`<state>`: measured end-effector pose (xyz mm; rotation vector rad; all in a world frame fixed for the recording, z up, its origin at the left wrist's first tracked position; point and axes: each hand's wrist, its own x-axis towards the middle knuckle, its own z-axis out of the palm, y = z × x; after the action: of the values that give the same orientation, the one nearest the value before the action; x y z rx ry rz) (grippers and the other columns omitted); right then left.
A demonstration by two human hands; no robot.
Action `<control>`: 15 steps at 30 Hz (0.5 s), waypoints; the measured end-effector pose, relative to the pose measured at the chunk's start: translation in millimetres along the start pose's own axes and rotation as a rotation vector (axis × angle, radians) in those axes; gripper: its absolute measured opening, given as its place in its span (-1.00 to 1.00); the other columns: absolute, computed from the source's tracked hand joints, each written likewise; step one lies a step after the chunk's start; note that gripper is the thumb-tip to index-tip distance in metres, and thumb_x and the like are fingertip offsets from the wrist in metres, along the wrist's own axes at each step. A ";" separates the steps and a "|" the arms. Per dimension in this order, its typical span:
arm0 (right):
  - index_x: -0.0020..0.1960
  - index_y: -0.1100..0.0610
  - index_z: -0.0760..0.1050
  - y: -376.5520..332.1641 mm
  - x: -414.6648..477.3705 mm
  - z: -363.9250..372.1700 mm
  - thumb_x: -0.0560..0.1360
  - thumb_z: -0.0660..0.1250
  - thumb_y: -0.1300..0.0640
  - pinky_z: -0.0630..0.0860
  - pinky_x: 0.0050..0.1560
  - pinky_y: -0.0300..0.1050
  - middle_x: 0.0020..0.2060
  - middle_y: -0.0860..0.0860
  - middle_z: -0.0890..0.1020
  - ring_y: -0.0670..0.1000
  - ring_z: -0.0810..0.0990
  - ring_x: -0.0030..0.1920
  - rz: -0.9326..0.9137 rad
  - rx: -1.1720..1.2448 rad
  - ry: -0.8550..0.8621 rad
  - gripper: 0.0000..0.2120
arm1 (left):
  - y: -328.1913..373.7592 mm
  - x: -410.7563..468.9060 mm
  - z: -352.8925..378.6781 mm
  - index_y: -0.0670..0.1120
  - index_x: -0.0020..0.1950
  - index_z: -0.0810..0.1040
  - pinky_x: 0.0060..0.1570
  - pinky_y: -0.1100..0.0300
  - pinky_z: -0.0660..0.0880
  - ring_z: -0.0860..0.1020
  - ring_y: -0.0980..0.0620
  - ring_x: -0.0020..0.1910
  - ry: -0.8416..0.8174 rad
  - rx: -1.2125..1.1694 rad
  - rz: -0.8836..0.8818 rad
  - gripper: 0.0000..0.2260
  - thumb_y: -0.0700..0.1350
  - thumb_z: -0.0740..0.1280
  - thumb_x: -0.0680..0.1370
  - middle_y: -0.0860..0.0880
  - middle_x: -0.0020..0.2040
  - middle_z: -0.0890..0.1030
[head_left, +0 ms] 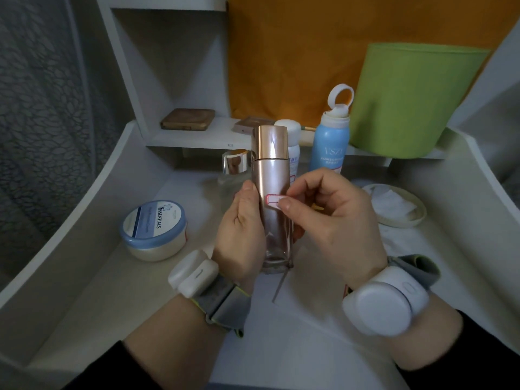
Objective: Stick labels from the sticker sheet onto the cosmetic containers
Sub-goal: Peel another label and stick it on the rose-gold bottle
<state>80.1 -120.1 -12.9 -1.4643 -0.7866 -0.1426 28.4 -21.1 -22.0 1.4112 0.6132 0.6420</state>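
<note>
A tall rose-gold bottle (271, 175) with a shiny cap stands upright above the table, held in my left hand (242, 229), whose thumb lies along its left side. My right hand (329, 220) pinches a small white label with a red border (274, 201) and presses it against the bottle's front at mid height. A thin sheet edge (281, 285) sticks out below the bottle, seemingly held with it; I cannot tell if it is the sticker sheet.
A blue-lidded cream jar (153, 230) sits at left. Behind the bottle stand a glass perfume bottle (233, 170), a white bottle (292, 147) and a blue spray can (330, 142). A dish of cotton pads (394, 205) is at right, a green shade (408, 99) behind.
</note>
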 end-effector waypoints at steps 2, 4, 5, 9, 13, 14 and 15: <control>-0.25 0.01 0.54 1.3 0.0 -0.2 0.31 0.47 0.13 0.53 -0.29 0.00 -0.41 -0.09 0.55 -0.02 0.50 -0.40 0.001 -0.020 0.000 -0.88 | 1.0 -0.2 0.2 0.04 0.17 0.63 0.21 -0.08 0.49 0.62 -0.09 0.08 0.000 0.001 -0.001 -0.59 0.21 0.09 0.60 -0.09 0.05 0.68; -0.24 0.01 0.53 1.4 -0.4 -0.3 0.32 0.47 0.14 0.55 -0.29 0.02 -0.41 -0.08 0.55 -0.03 0.51 -0.40 -0.004 -0.034 -0.001 -0.88 | 0.9 -0.3 0.2 0.06 0.18 0.62 0.22 -0.09 0.49 0.62 -0.10 0.09 0.003 0.003 0.004 -0.56 0.26 0.08 0.57 -0.09 0.07 0.67; -0.23 0.01 0.53 1.4 -0.6 0.0 0.32 0.46 0.14 0.55 -0.29 0.02 -0.40 -0.08 0.55 -0.03 0.51 -0.39 -0.008 -0.041 -0.002 -0.88 | 0.4 -0.5 0.2 0.07 0.20 0.61 0.22 -0.09 0.49 0.61 -0.10 0.10 0.000 0.010 0.016 -0.56 0.25 0.08 0.58 -0.09 0.08 0.67; -0.23 0.03 0.53 0.0 -1.6 1.1 0.32 0.46 0.13 0.53 -0.27 -0.06 -0.38 -0.05 0.57 -0.06 0.53 -0.35 -0.022 -0.068 0.005 -0.89 | -0.6 -1.1 -0.4 0.08 0.16 0.61 0.21 -0.09 0.50 0.62 -0.09 0.10 -0.017 0.008 0.047 -0.61 0.22 0.09 0.60 -0.08 0.07 0.67; -0.23 0.04 0.53 -1.5 -2.2 2.3 0.32 0.45 0.15 0.52 -0.25 -0.09 -0.37 -0.04 0.58 -0.05 0.54 -0.33 -0.035 -0.086 0.004 -0.90 | 0.3 0.3 -1.1 0.15 0.09 0.60 0.18 0.02 0.51 0.63 0.03 0.00 -0.039 0.022 0.061 -0.69 0.17 0.08 0.62 0.01 -0.06 0.66; -0.23 0.04 0.53 -1.2 -2.1 2.2 0.32 0.45 0.15 0.52 -0.25 -0.08 -0.37 -0.04 0.58 -0.06 0.54 -0.33 -0.033 -0.084 0.005 -0.89 | 1.2 -0.4 -1.2 0.15 0.09 0.59 0.15 0.06 0.52 0.62 0.07 -0.03 -0.039 0.032 0.063 -0.69 0.15 0.07 0.63 0.05 -0.10 0.65; -0.23 0.03 0.53 -0.8 -2.0 2.3 0.33 0.45 0.15 0.53 -0.26 -0.05 -0.38 -0.05 0.57 -0.06 0.53 -0.34 -0.028 -0.081 0.006 -0.89 | 1.4 -0.9 -1.6 0.15 0.07 0.58 0.15 0.05 0.52 0.62 0.06 -0.03 -0.043 0.037 0.061 -0.70 0.13 0.06 0.64 0.06 -0.11 0.64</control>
<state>77.3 -118.8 -13.6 -1.5287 -0.8046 -0.2024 26.7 -20.6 -20.6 1.4793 0.5517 0.6500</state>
